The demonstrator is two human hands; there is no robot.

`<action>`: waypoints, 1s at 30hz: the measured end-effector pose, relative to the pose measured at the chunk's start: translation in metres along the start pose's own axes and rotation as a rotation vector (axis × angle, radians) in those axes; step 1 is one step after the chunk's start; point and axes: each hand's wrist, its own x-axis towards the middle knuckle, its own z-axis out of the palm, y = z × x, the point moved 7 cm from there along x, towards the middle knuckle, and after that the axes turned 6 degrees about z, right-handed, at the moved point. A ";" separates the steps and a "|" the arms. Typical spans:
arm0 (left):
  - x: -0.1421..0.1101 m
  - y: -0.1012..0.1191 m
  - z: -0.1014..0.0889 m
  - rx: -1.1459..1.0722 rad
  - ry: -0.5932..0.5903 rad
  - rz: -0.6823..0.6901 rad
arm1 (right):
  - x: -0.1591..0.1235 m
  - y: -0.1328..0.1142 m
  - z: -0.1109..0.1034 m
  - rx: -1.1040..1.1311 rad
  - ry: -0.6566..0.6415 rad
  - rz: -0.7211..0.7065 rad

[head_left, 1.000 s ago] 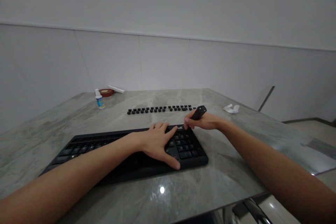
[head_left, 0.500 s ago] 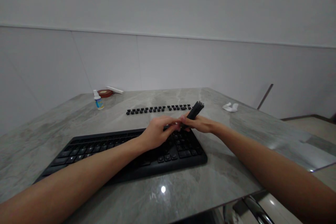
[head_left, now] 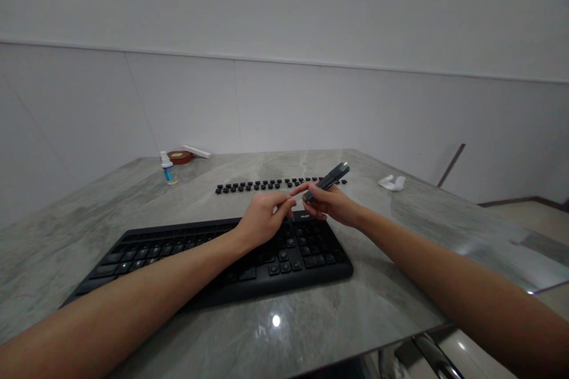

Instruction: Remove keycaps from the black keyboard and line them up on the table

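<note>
The fingers of my right hand [head_left: 326,201] are closed round a dark, pen-shaped tool [head_left: 329,179]. Its paler end points up and to the right. My left hand [head_left: 264,216] is beside it, over the black keyboard [head_left: 284,290], with thumb and index finger pinched near my right fingertips. Whatever may be between the left fingers is too small to make out. The keyboard's number pad shows below my hands, while my left forearm covers part of the main keys. Behind the hands, black keycaps [head_left: 249,187] stand in two rows on the table.
On the grey marbled table [head_left: 213,337], a white spray bottle with a blue label [head_left: 169,172] stands at the back left. Near it are a reddish-brown box [head_left: 180,159] and a white strip [head_left: 197,151]. A crumpled white piece [head_left: 392,183] lies at right. The wall rises behind.
My hands have drawn slightly apart, the left moving a little left. The tool in my right hand has tilted further over to the right.
</note>
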 end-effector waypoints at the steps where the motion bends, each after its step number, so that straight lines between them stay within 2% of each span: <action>1: 0.000 0.000 0.001 -0.015 -0.016 -0.014 | -0.001 -0.002 -0.001 -0.033 0.023 -0.025; 8: -0.001 0.002 0.010 -0.050 -0.156 -0.045 | -0.004 -0.005 -0.003 -0.139 0.137 -0.075; 14: -0.002 0.002 0.016 -0.006 -0.221 -0.021 | -0.003 -0.004 -0.005 -0.210 0.151 -0.060; 21: -0.002 0.011 0.018 0.065 -0.213 0.132 | -0.006 -0.006 -0.009 -0.515 0.027 -0.033; 24: -0.004 0.014 0.019 0.069 -0.213 0.187 | -0.009 -0.011 -0.014 -0.665 0.017 -0.067; 30: -0.008 0.021 0.024 0.104 -0.290 0.287 | -0.013 -0.017 -0.013 -0.763 -0.050 -0.126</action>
